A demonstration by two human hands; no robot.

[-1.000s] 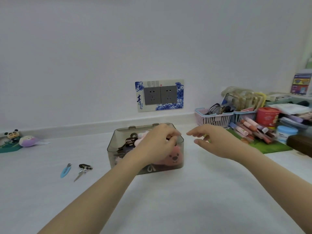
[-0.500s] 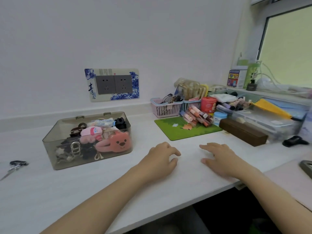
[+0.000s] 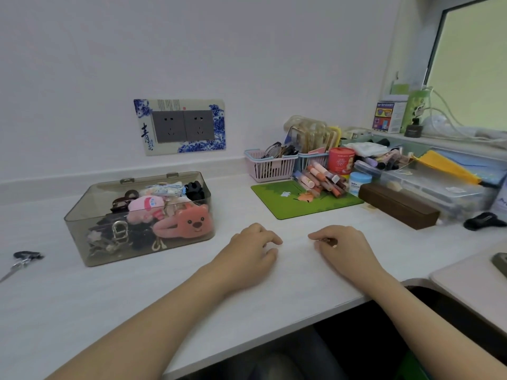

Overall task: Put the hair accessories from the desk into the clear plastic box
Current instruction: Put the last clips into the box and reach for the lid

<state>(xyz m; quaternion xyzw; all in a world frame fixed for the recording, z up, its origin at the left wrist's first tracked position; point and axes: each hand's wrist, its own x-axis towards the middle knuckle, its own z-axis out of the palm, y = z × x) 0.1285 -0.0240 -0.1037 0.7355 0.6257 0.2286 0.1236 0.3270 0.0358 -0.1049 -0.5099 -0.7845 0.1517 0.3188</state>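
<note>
Resting on the desk (image 3: 274,297), both hands lay empty, left hand (image 3: 248,252) and right hand (image 3: 344,246) with loosely curled grip. Left of them, the closed clear box (image 3: 82,242) held hair accessories (image 3: 164,215); one clip (image 3: 20,260) lay outside.

Even, soft daylight, fairly bright. Source looks like the window (image 3: 472,64) top right; pane blown out to flat yellow-green, no detail. Shadows weak, just faint soft ones under the left hand (image 3: 253,252) and right hand (image 3: 343,249) on the desk (image 3: 274,303). Wide-angle lens: window frame leans near the edge. Overall slightly soft, compression smear on small clutter; no hard glare.
</note>
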